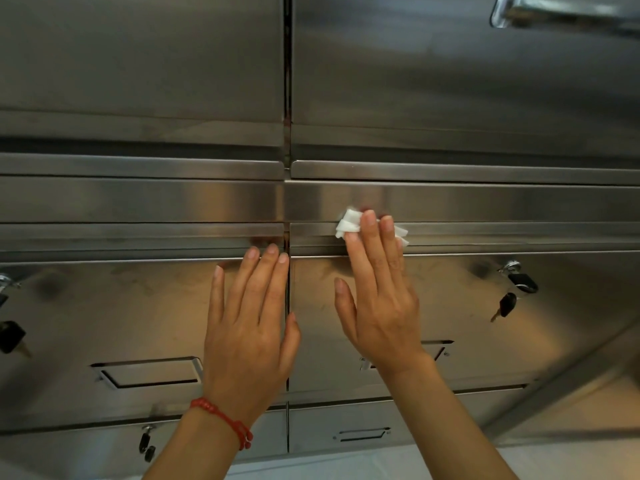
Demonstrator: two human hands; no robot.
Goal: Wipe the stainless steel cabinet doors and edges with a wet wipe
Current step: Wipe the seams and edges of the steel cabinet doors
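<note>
A wall of stainless steel cabinets fills the head view. My right hand point(377, 292) presses a crumpled white wet wipe point(349, 224) with straight fingers against the top edge of the lower right door point(485, 317), just below a horizontal steel rail point(485, 202). My left hand point(251, 320), with a red bead bracelet on its wrist, lies flat with straight fingers on the lower left door point(121, 306), beside the vertical gap between the two doors. It holds nothing.
Both lower doors have recessed handles point(149, 374). Locks with black keys hang at the right point(507, 303), at the far left point(10, 336) and on a lower left door point(147, 445). Upper doors point(138, 64) rise above. A chrome handle point(568, 10) sits top right. Pale floor shows below.
</note>
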